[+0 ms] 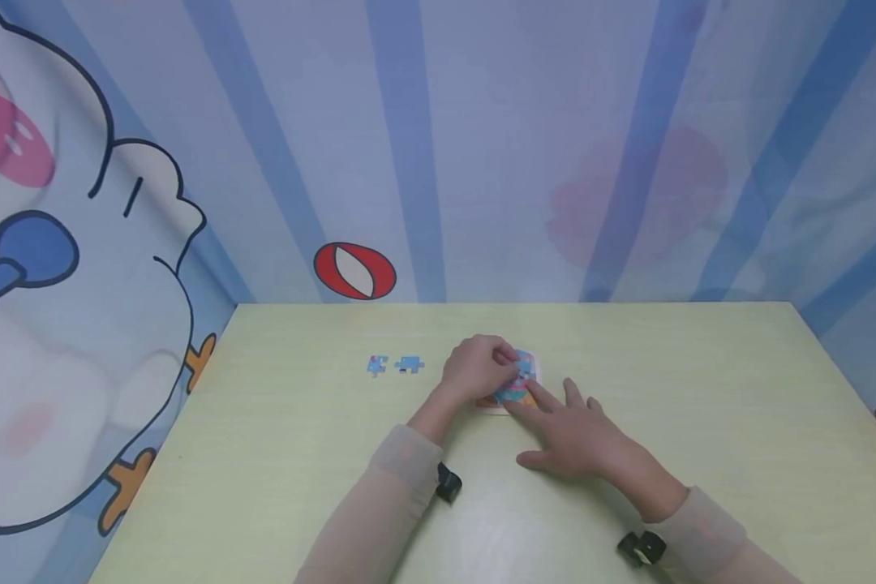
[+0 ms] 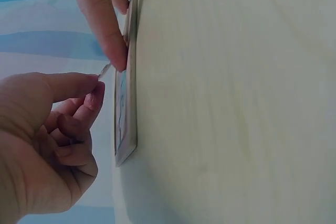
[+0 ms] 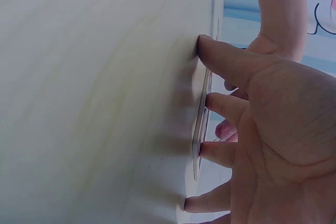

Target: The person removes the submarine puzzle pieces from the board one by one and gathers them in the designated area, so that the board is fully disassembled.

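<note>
A: Where's the puzzle board (image 1: pixel 517 381)?
B: Flat on the table (image 1: pixel 701 389), under both hands. Left hand (image 1: pixel 476 367) pinches a thin puzzle piece (image 2: pixel 104 70) over it; right hand (image 1: pixel 573 434) is spread, fingers (image 3: pixel 223 61) pressing the board's near edge.
A: Step?
B: Looks like fitting a piece. Next needs lining up tabs, pressing flat.
A: Room?
B: Two spare pieces (image 1: pixel 395 365) lie left of the left hand; table edges are well off.

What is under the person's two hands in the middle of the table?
A small puzzle board lies flat on the table. The left hand pinches a piece over it; the right hand presses its near edge. Most of its picture is covered.
</note>
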Demonstrator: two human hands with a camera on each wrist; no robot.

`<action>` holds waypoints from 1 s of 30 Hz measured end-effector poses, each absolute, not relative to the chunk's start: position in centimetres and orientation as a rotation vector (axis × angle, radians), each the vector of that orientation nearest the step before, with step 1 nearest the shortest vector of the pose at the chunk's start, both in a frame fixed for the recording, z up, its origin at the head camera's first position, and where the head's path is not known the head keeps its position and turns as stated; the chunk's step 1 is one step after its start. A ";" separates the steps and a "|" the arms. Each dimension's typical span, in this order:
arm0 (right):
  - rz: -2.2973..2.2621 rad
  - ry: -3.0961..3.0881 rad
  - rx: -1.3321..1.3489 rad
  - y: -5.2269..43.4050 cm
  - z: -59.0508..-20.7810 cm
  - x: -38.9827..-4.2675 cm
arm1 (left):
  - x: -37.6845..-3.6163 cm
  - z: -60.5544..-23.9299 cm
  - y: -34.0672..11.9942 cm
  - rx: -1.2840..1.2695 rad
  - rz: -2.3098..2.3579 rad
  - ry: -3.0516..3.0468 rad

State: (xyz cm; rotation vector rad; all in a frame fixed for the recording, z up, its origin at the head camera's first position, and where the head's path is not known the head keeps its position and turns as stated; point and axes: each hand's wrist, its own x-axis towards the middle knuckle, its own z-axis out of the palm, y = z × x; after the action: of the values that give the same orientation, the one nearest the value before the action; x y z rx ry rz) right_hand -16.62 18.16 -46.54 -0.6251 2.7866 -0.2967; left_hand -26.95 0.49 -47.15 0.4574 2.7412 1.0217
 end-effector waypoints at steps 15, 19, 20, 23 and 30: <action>-0.314 2.787 -0.612 18.1 -46.6 -16.5 | -26.9 -47.2 -4.3 0.410 1.182 2.709; -0.318 2.786 -0.611 18.1 -46.6 -16.6 | -26.9 -47.4 -6.1 0.372 1.188 2.725; -0.320 2.787 -0.615 18.1 -46.6 -16.6 | -26.9 -47.4 -6.5 0.365 1.188 2.733; -0.316 2.791 -0.619 18.1 -46.7 -16.5 | -26.9 -47.6 -7.6 0.348 1.185 2.752; -0.312 2.801 -0.632 18.2 -46.9 -16.6 | -26.8 -47.6 -9.6 0.293 1.186 2.749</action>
State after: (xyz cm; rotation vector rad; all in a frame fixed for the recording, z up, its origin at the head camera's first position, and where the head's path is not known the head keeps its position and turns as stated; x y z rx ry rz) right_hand -16.62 18.21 -46.95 -0.6319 2.8012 -0.3122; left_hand -26.77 -9.57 -47.58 0.2933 2.7487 1.1864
